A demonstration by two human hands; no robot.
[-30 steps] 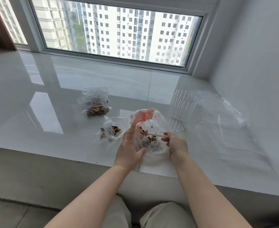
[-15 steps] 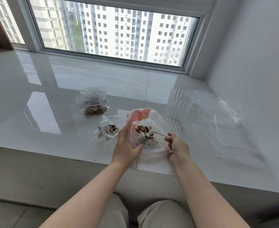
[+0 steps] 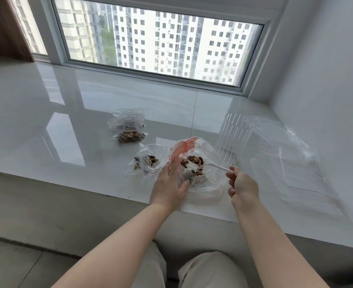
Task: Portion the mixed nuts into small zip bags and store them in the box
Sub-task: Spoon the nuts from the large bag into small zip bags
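Observation:
A large clear bag of mixed nuts (image 3: 194,163) with a red strip at its mouth sits near the sill's front edge. My left hand (image 3: 169,186) grips its left side and holds it open. My right hand (image 3: 243,187) pinches the handle of a white plastic spoon (image 3: 216,166) whose bowl is inside the bag among the nuts. To the left lies a small zip bag (image 3: 145,162) with a few nuts, open. Farther back sits another small zip bag (image 3: 128,129) with nuts in it.
A clear ribbed plastic container (image 3: 232,138) stands upright just right of the big bag. Empty clear bags (image 3: 292,154) lie flat by the right wall. The glossy white sill (image 3: 46,125) ends in a front edge close to my hands. My knees are below.
The spoon has gone deeper into the big bag, and my right hand shifted slightly right and back. My left hand keeps its grip on the bag.

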